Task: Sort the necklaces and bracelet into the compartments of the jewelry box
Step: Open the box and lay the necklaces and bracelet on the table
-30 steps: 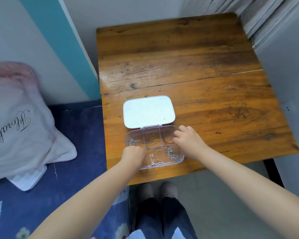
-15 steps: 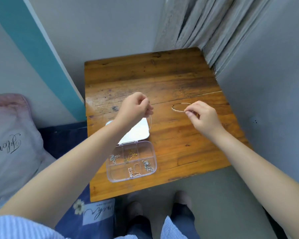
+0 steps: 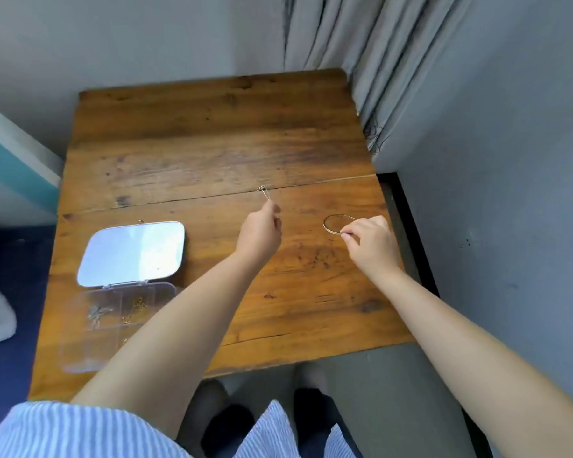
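Note:
A clear plastic jewelry box [image 3: 80, 355] lies open at the table's front left, its white lid [image 3: 131, 252] flat behind it. Two back compartments hold a silver necklace [image 3: 96, 314] and a gold necklace [image 3: 134, 310]; my left forearm hides the front right of the box. My left hand [image 3: 260, 234] pinches a thin necklace [image 3: 264, 193] whose far end rests on the table's middle. My right hand [image 3: 369, 242] grips a gold bracelet [image 3: 333, 224] by its near rim, low over the table's right side.
The wooden table [image 3: 196, 143] stands in a corner against grey walls. A grey curtain [image 3: 361, 61] hangs at the back right. A dark gap [image 3: 407, 226] runs along the table's right edge. My feet show below the front edge.
Both hands have lowered toward the table, the left carrying the necklace past the middle seam and the right bringing the bracelet down at the right. The view has swung right, leaving the box at the left.

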### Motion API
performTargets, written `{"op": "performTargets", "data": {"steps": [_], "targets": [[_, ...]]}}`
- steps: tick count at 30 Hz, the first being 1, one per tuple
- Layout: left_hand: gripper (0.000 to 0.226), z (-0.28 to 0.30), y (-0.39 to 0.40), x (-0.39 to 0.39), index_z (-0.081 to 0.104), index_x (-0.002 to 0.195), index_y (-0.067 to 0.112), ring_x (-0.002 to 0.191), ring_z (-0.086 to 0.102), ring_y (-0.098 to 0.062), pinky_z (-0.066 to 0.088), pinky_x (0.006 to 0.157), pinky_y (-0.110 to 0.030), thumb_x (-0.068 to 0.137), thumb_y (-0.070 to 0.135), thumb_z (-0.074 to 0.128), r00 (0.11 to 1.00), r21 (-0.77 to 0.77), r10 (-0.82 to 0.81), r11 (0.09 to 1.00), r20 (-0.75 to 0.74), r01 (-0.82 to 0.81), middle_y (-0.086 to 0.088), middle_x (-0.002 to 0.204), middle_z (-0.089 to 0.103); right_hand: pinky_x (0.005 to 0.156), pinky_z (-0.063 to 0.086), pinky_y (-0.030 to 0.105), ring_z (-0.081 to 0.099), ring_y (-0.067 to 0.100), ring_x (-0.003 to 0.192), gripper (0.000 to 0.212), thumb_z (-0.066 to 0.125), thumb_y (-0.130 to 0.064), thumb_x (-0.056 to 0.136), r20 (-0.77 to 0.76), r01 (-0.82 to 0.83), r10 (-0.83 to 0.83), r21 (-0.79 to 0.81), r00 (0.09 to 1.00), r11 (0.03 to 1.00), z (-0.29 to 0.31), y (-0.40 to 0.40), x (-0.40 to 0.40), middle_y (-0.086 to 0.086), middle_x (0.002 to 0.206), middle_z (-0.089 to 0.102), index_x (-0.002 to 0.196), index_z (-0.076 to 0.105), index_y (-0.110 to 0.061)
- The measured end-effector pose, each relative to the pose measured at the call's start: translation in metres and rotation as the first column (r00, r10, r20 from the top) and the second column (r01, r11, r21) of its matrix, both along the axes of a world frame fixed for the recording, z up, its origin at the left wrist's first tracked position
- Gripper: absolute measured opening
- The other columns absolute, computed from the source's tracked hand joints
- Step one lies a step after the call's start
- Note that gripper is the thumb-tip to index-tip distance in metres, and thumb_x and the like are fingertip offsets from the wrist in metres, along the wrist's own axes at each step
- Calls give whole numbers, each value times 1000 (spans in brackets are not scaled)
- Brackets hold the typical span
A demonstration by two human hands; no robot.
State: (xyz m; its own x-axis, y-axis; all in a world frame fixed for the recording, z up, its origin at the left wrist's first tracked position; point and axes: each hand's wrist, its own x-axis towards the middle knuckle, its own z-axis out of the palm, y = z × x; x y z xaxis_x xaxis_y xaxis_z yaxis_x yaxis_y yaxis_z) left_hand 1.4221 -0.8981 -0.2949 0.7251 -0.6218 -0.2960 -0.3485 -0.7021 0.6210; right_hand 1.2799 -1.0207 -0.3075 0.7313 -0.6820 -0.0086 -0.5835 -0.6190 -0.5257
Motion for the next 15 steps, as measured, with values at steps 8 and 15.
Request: {"op": "performTargets", "data": {"steps": [8,15], "targets": [[11,-60,31,-99,46,90,9,85,57,-35,33,56,-34,87,-1,49,909,452,-413,822,55,346,-16,93,58,58,54,37,62,38,66,13,77,12,58,-21,-153,152,-65,988,986,-45,26,-82,13,63,73,64,70,2],[23,-76,56,-128,52,106,6,101,54,-29,48,67,-38,95,22,41,916,412,-376,864,142,290,-12,107,57,54,55,42,63,37,63,16,79,11,56,-85,-141,135,-73,987,987,-60,45,-112,16,63,68,64,71,1]]}}
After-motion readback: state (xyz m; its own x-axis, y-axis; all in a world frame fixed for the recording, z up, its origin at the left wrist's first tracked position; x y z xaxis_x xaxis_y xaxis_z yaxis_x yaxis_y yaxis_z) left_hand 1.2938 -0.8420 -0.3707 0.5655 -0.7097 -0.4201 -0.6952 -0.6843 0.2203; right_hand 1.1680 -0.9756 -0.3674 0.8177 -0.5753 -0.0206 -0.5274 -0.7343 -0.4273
